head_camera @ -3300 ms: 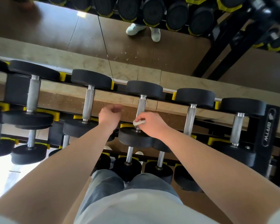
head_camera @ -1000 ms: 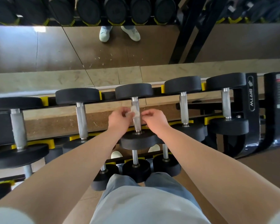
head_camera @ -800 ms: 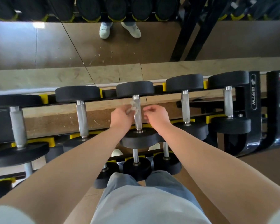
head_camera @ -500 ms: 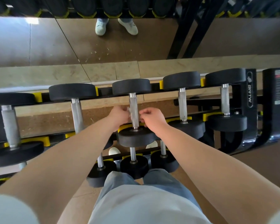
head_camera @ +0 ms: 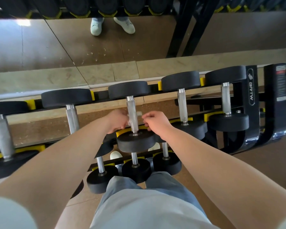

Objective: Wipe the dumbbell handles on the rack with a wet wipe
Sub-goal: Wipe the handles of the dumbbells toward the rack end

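Observation:
A black dumbbell with a knurled steel handle (head_camera: 132, 111) lies in the middle of the rack's top tier (head_camera: 253, 90). My left hand (head_camera: 117, 120) is on the handle's left side and my right hand (head_camera: 157, 123) on its right, both at its near half. A white wet wipe (head_camera: 139, 113) passes under the handle; only small bits of it show at either side. Each hand pinches one end of the wipe with curled fingers. The rest of the wipe is hidden behind the handle and my fingers.
More dumbbells sit on either side: one to the left (head_camera: 72, 118), two to the right (head_camera: 182, 106) (head_camera: 226, 100). Smaller dumbbells (head_camera: 135, 169) fill the lower tier near my legs. A mirror (head_camera: 139, 42) behind the rack reflects the floor and shoes.
The right hand alone held the wipe at first; now both hands hold it across the handle. In the last second the hands slid slightly along the handle towards me.

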